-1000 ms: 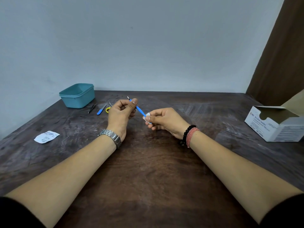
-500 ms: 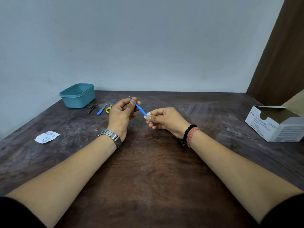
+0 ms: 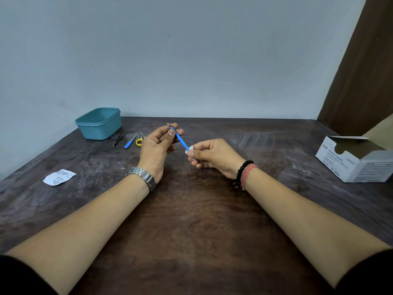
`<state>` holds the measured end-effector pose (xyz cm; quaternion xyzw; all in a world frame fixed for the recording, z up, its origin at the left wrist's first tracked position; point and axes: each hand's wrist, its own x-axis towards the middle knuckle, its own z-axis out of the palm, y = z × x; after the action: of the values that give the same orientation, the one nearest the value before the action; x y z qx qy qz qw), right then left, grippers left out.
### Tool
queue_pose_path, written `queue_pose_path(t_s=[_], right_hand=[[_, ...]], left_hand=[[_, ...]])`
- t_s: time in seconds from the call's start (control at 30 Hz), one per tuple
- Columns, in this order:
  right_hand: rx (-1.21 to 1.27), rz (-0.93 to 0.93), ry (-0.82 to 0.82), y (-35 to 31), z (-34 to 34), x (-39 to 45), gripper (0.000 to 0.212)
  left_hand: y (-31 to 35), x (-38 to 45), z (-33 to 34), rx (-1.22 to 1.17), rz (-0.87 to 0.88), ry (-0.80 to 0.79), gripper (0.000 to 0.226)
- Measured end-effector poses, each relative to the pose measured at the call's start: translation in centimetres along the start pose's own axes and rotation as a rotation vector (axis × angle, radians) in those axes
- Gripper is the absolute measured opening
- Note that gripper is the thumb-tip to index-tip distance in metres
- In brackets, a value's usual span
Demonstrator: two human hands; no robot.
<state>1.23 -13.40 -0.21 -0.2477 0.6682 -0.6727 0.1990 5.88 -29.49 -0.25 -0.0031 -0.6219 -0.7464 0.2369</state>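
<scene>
head: over a scuffed table [image 3: 191,226] by a pale wall [image 3: 191,60], left hand [image 3: 156,146] pinches blue tool [image 3: 180,139], right hand [image 3: 212,155] wipe [image 3: 190,148].

Left hand [image 3: 158,145] holds a blue tool [image 3: 180,139] above the bench [image 3: 191,220], its thumb and fingers [image 3: 171,133] pinching the upper end. A metal tip shows past the fingers. The tool slants down to the right. Right hand [image 3: 212,156] pinches a white swab [image 3: 190,150] round the tool's lower end. A watch [image 3: 144,179] sits on the left wrist, bracelets [image 3: 243,174] on the right.

At the bench's far left stands a teal tub [image 3: 100,123]. Beside it lie tweezers [image 3: 118,139], a second blue tool [image 3: 130,141] and yellow-handled scissors [image 3: 140,139], side by side. A white wrapper [image 3: 59,177] lies near the left edge. An open swab box [image 3: 357,162] stands at the right edge.
</scene>
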Motion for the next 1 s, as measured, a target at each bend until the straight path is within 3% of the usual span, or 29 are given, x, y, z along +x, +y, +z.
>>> queue_pose_path(t_s=[0.07, 0.17, 0.23, 0.37, 0.6, 0.83, 1.0], right_hand=[[0.001, 0.004, -0.008, -0.07, -0.06, -0.07, 0.022], [-0.002, 0.003, -0.022, -0.09, -0.09, -0.12, 0.019], [-0.007, 0.001, -0.021, -0.07, -0.04, -0.15, 0.020], [0.003, 0.017, -0.034, -0.19, -0.08, -0.33, 0.020], [0.186, 0.143, -0.134, -0.70, -0.63, -0.47, 0.023], [0.132, 0.135, -0.125, -0.93, -0.30, -0.71, 0.015], [0.151, 0.097, -0.092, -0.83, -0.31, -0.56, 0.014]], left_hand=[[0.21, -0.13, 0.11, -0.004, 0.011, 0.045, 0.003], [0.16, -0.03, 0.02, -0.007, 0.020, 0.094, 0.011], [0.01, -0.02, 0.01, -0.006, 0.012, 0.059, 0.005], [-0.18, -0.19, 0.17, -0.006, -0.001, -0.023, 0.015], [-0.10, -0.12, -0.01, -0.028, -0.016, 0.001, 0.015], [0.04, -0.41, 0.45, 0.040, 0.005, -0.041, 0.003], [-0.06, -0.48, 0.47, 0.056, -0.015, -0.132, 0.016]])
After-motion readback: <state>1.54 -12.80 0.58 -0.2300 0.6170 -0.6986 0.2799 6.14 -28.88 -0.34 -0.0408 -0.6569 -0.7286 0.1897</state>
